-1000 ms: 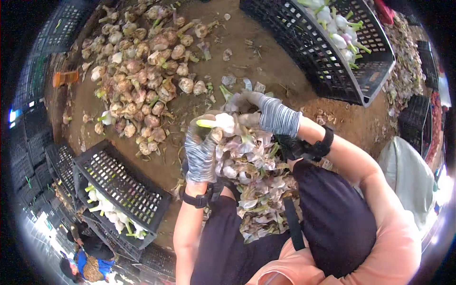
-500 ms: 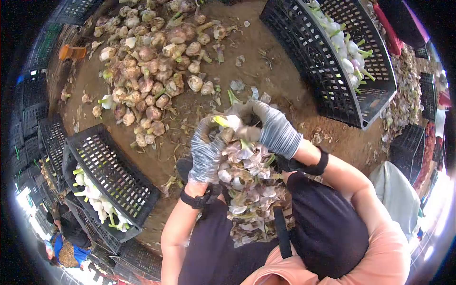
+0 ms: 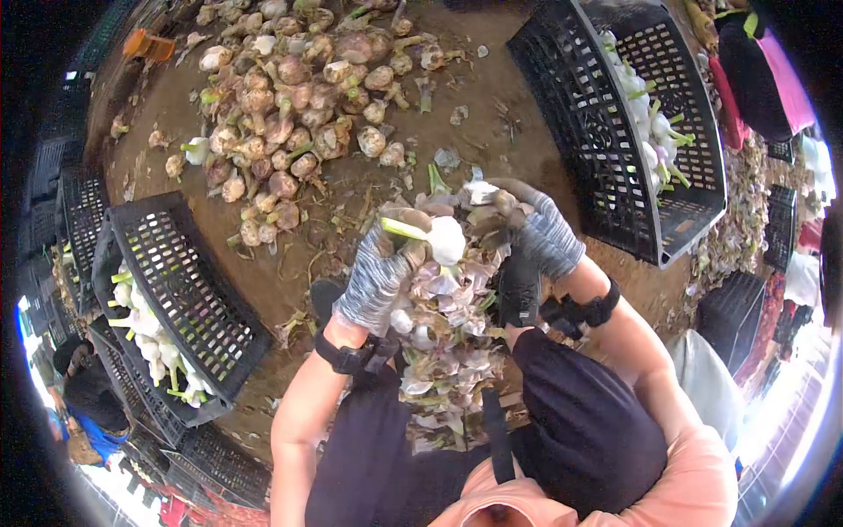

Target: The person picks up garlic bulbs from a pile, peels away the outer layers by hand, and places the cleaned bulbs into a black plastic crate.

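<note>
My left hand [image 3: 379, 272], in a grey knit glove, is closed round a clean white garlic bulb [image 3: 446, 241] whose pale green stem points left. To the right of it and a little apart, my gloved right hand [image 3: 537, 227] is pinched on a scrap of white garlic skin [image 3: 479, 192]. Beneath both hands, a heap of loose garlic skins [image 3: 452, 351] lies between my legs. Farther forward on the ground is a big pile of unpeeled garlic bulbs [image 3: 281, 114], brownish and dirty.
A black crate [image 3: 189, 290] holding white bulbs stands at the left, tilted. Another tilted black crate [image 3: 580, 132] with cleaned bulbs is at the right. An orange block [image 3: 149, 45] lies at the upper left. A person [image 3: 92, 386] sits at the far left edge.
My right hand has moved right, away from the bulb, with a scrap of skin in its fingers. The bulb in my left hand now shows plainly. The whole view has shifted slightly.
</note>
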`<state>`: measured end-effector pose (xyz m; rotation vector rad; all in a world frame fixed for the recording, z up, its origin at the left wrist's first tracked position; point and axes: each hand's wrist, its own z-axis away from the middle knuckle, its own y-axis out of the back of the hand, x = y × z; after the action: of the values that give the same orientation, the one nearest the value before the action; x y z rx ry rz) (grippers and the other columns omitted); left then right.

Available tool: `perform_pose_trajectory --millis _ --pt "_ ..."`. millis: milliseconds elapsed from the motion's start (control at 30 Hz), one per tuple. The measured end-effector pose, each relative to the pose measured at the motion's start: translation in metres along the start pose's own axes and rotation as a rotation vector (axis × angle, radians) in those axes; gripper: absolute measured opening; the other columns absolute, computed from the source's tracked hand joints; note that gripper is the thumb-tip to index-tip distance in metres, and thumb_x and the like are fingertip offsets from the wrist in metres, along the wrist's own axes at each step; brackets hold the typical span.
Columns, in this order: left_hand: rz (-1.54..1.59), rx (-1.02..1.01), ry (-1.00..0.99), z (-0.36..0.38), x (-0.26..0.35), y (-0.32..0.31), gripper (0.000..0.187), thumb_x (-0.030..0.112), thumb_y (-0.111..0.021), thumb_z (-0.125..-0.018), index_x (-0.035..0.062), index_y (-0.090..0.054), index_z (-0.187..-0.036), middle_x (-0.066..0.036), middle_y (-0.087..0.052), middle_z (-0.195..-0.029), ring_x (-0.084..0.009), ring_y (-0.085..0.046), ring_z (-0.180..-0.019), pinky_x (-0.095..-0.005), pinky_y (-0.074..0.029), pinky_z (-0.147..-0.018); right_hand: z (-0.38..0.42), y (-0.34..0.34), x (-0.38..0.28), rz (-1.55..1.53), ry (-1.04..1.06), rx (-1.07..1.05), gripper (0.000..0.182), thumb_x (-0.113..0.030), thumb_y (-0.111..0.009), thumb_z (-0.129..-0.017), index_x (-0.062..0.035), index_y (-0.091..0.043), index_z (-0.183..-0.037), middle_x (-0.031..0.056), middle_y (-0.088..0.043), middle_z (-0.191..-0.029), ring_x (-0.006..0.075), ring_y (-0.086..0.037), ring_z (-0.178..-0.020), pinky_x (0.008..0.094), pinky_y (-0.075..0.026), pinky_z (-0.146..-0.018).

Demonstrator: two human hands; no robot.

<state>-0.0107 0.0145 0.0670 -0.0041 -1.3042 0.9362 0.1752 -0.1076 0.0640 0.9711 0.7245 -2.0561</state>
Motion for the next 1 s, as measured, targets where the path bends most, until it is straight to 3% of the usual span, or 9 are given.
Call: perform_pose_trajectory --millis 100,300,400,600,667,800,867,933,1000 --pt "-0.208 0.017 0.067 -0.002 -0.005 0.005 0.031 0.013 -0.062 -0.084 0.0052 -0.054 -0.112 -0.006 -0.058 -0.11 -0.0138 -0.055 -0.099 -0.0293 -0.044 -0.088 0.017 -0.026 -0.027 0.0 -0.109 -0.197 0.03 -0.02 -0.06 -0.086 -0.0007 -0.055 -0.108 0.0056 -0.061 -0.097 0.0115 -0.059 -0.084 0.0251 -0.051 -0.073" --pt "0.038 0.154 0.033 0.003 -0.006 -0.01 0.037 0.016 -0.06 -0.087 0.0023 -0.051 -0.121 -0.006 -0.06 -0.109 -0.0128 -0.056 -0.098 -0.0268 -0.045 -0.086 0.011 -0.036 0.004 0.248 0.264 -0.117 0.023 -0.003 -0.059 -0.08 0.0001 -0.058 -0.102 0.0032 -0.061 -0.092 0.0112 -0.054 -0.084 0.0261 -0.046 -0.079" --pt "0.003 0.17 0.051 0.003 -0.01 -0.003 0.037 0.022 -0.058 -0.09 0.0015 -0.051 -0.121 -0.007 -0.06 -0.11 -0.013 -0.057 -0.096 -0.0262 -0.047 -0.083 0.006 -0.024 -0.001 0.252 0.051 -0.184 0.022 -0.001 -0.057 -0.078 0.0007 -0.059 -0.1 0.0027 -0.062 -0.086 0.0104 -0.054 -0.08 0.0262 -0.046 -0.076" --pt "-0.087 0.109 -0.018 -0.001 -0.007 -0.003 0.042 0.024 -0.06 -0.087 0.0021 -0.051 -0.122 -0.01 -0.057 -0.119 -0.018 -0.054 -0.107 -0.032 -0.042 -0.094 0.006 -0.036 -0.009 0.131 -0.039 -0.024 0.021 -0.019 -0.06 -0.087 -0.0013 -0.058 -0.099 0.0062 -0.063 -0.084 0.0108 -0.055 -0.074 0.0265 -0.047 -0.069" --pt "-0.36 0.063 -0.224 -0.003 -0.006 -0.007 0.034 0.017 -0.056 -0.089 0.0032 -0.054 -0.12 -0.009 -0.055 -0.122 -0.0178 -0.053 -0.109 -0.0297 -0.042 -0.092 0.004 -0.043 -0.002 0.451 0.387 0.002 0.025 -0.021 -0.063 -0.085 -0.0018 -0.056 -0.099 0.008 -0.063 -0.082 0.013 -0.057 -0.073 0.0285 -0.047 -0.068" --pt "-0.669 -0.031 -0.406 -0.004 -0.001 -0.006 0.027 0.009 -0.053 -0.089 0.006 -0.058 -0.116 -0.011 -0.054 -0.124 -0.0235 -0.05 -0.116 -0.0348 -0.038 -0.098 0.004 -0.042 -0.007 0.599 0.503 0.004 0.025 -0.013 -0.065 -0.076 -0.0008 -0.055 -0.095 0.0169 -0.062 -0.077 0.0284 -0.062 -0.071 0.0344 -0.049 -0.067" --pt "-0.614 -0.039 -0.403 -0.001 0.003 -0.006 0.03 0.011 -0.054 -0.089 0.0052 -0.055 -0.119 -0.012 -0.055 -0.123 -0.0235 -0.051 -0.115 -0.034 -0.039 -0.097 -0.006 -0.018 0.012 0.739 0.193 0.011 0.024 -0.012 -0.063 -0.073 -0.0024 -0.058 -0.095 0.0198 -0.063 -0.08 0.0339 -0.062 -0.077 0.0374 -0.05 -0.067" --pt "-0.043 0.11 -0.02 -0.001 0.005 -0.004 0.036 0.014 -0.056 -0.089 0.0045 -0.05 -0.123 -0.011 -0.055 -0.123 -0.0225 -0.052 -0.114 -0.0333 -0.041 -0.095 -0.009 0.003 0.027 1.036 0.173 -0.207 0.025 -0.013 -0.063 -0.075 -0.004 -0.059 -0.098 0.0206 -0.063 -0.084 0.034 -0.062 -0.079 0.0383 -0.05 -0.068" --pt "0.175 0.104 -0.047 -0.002 0.006 -0.007 0.041 0.019 -0.057 -0.089 0.0033 -0.046 -0.125 -0.011 -0.055 -0.122 -0.0213 -0.053 -0.113 -0.0331 -0.043 -0.094 -0.004 0.001 0.032 0.994 0.242 -0.14 0.028 -0.016 -0.063 -0.078 -0.0042 -0.058 -0.102 0.019 -0.063 -0.088 0.0315 -0.063 -0.08 0.0375 -0.051 -0.069"
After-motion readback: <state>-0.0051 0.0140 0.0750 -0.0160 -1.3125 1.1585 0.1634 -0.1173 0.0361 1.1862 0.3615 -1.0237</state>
